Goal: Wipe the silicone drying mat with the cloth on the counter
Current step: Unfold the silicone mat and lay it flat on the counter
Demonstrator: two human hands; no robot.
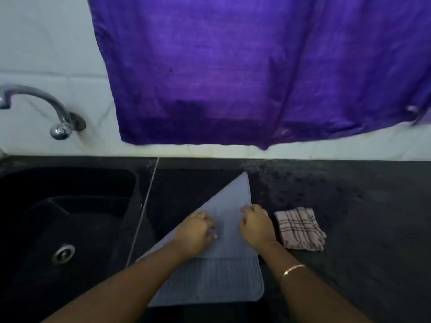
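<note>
1. Head view, looking down: the silicone drying mat (227,279) lies on the dark counter (349,206) just right of the sink (58,217), its near end flat and ribbed side up, its far part folded over so that a smooth, pale blue-grey underside shows as a triangle pointing toward the wall.
2. Both hands rest on that folded flap. The left hand (196,231) presses its left part with fingers curled down; the right hand (255,226) sits at the flap's right edge, fingers bent onto the surface. Whether either one pinches the edge or only presses on it cannot be told.
3. My judgement: the hands are there to spread or flatten the mat, so the ribbed face lies open for wiping.
4. The checked cloth (300,229) lies folded on the counter just right of the mat, near the right hand and untouched; wiping is not yet begun.
5. Further out, a tap (46,108) juts from the white tiled wall above the sink, and a purple curtain (256,66) hangs over the counter.
</note>
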